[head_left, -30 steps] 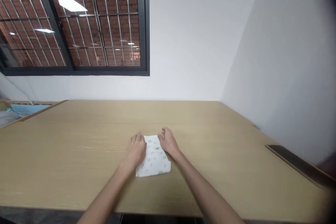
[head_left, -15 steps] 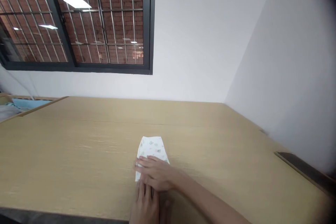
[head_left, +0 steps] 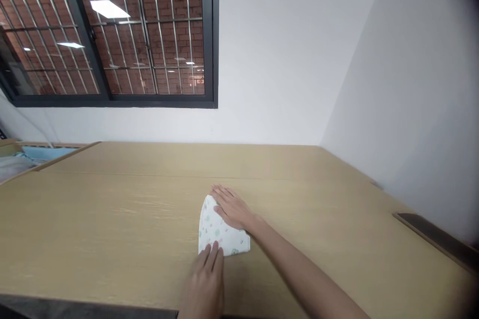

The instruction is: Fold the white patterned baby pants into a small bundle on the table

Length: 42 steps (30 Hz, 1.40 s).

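Observation:
A small folded white cloth [head_left: 214,232] with a pale printed pattern lies on the light wooden table [head_left: 112,219]. My right hand [head_left: 232,208] rests flat on the cloth's far right part, fingers stretched out and together. My left hand [head_left: 205,279] comes in from the near edge, fingers extended, its fingertips pressing on the cloth's near edge. Neither hand grips anything.
A dark-framed barred window [head_left: 108,35] sits in the white wall behind the table. At the far left stands a wooden tray or box [head_left: 26,157] with blue and white fabric. A dark slot [head_left: 434,239] runs along the table's right edge by the side wall.
My right hand has slid from the cloth's near end up to its far right part. My left hand has moved forward so its fingertips touch the near edge. The cloth lies slightly turned.

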Motion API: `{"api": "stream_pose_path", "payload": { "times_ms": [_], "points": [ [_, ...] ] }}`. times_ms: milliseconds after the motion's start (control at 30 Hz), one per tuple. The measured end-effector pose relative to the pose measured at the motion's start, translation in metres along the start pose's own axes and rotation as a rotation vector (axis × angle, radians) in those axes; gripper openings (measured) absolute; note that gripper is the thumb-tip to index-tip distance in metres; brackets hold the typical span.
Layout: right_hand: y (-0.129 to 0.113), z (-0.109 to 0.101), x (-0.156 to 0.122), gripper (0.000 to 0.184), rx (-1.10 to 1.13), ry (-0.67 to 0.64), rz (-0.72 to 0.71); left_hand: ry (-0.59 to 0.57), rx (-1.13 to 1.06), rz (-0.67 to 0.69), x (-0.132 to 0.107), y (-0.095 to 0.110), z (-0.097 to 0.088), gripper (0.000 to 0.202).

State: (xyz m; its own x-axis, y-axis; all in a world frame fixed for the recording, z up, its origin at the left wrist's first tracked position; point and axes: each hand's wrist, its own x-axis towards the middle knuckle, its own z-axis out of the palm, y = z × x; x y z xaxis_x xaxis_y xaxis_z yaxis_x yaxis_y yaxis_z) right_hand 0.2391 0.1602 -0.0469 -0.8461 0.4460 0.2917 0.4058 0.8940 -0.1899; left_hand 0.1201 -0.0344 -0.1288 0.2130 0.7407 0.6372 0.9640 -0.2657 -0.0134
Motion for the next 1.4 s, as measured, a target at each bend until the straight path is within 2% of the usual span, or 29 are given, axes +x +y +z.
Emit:
{"api": "stream_pose_path", "payload": {
  "times_ms": [100,200,233,300,367,433,500,567,667,733,867,967,1067,1167,1233,1300,1400],
  "points": [
    [-0.017,-0.022,-0.024,0.043,0.098,0.064,0.086,-0.059,-0.227,-0.052,0.008,-0.031,-0.021,0.035],
    [-0.031,-0.042,-0.054,0.037,0.229,-0.050,0.120,-0.112,-0.332,-0.066,0.014,-0.055,-0.035,0.020],
    [-0.034,-0.046,-0.064,0.043,0.259,-0.104,0.110,-0.134,-0.353,-0.055,0.015,-0.060,-0.038,0.018],
    [-0.037,-0.051,-0.083,0.066,0.298,-0.202,0.088,-0.203,-0.403,-0.045,0.021,-0.065,-0.043,0.021],
    [-0.037,-0.051,-0.097,0.084,0.335,-0.268,0.110,-0.295,-0.467,-0.102,0.031,-0.066,-0.049,0.026],
    [-0.036,-0.049,-0.103,0.077,0.393,-0.258,0.195,-0.372,-0.533,-0.211,0.046,-0.067,-0.053,0.028],
    [-0.034,-0.046,-0.101,0.053,0.470,-0.169,0.278,-0.402,-0.574,-0.314,0.063,-0.069,-0.053,0.031],
    [-0.031,-0.043,-0.091,0.036,0.549,-0.036,0.310,-0.390,-0.567,-0.372,0.081,-0.075,-0.048,0.033],
    [-0.019,-0.035,-0.067,0.032,0.615,0.147,0.344,-0.359,-0.484,-0.422,0.107,-0.084,-0.031,0.031],
    [-0.007,-0.026,-0.049,0.030,0.573,0.217,0.445,-0.341,-0.391,-0.461,0.123,-0.089,-0.017,0.030],
    [0.018,-0.003,-0.021,0.027,0.406,0.273,0.653,-0.319,-0.153,-0.535,0.143,-0.089,0.012,0.023],
    [0.026,0.007,-0.010,0.029,0.328,0.284,0.713,-0.304,-0.012,-0.549,0.147,-0.087,0.029,0.015],
    [0.020,0.007,-0.007,0.032,0.244,0.302,0.731,-0.272,0.054,-0.506,0.146,-0.085,0.037,0.024],
    [0.006,0.003,-0.006,0.036,0.120,0.373,0.639,-0.235,0.055,-0.396,0.144,-0.083,0.037,0.038],
    [-0.004,0.002,-0.007,0.041,0.039,0.393,0.444,-0.233,0.015,-0.268,0.140,-0.077,0.038,0.043],
    [-0.011,0.003,-0.009,0.046,0.014,0.332,0.231,-0.257,-0.046,-0.118,0.134,-0.069,0.042,0.049],
    [-0.013,0.008,-0.015,0.050,0.037,0.168,0.104,-0.309,-0.116,0.018,0.120,-0.057,0.050,0.060]
  ]
}}
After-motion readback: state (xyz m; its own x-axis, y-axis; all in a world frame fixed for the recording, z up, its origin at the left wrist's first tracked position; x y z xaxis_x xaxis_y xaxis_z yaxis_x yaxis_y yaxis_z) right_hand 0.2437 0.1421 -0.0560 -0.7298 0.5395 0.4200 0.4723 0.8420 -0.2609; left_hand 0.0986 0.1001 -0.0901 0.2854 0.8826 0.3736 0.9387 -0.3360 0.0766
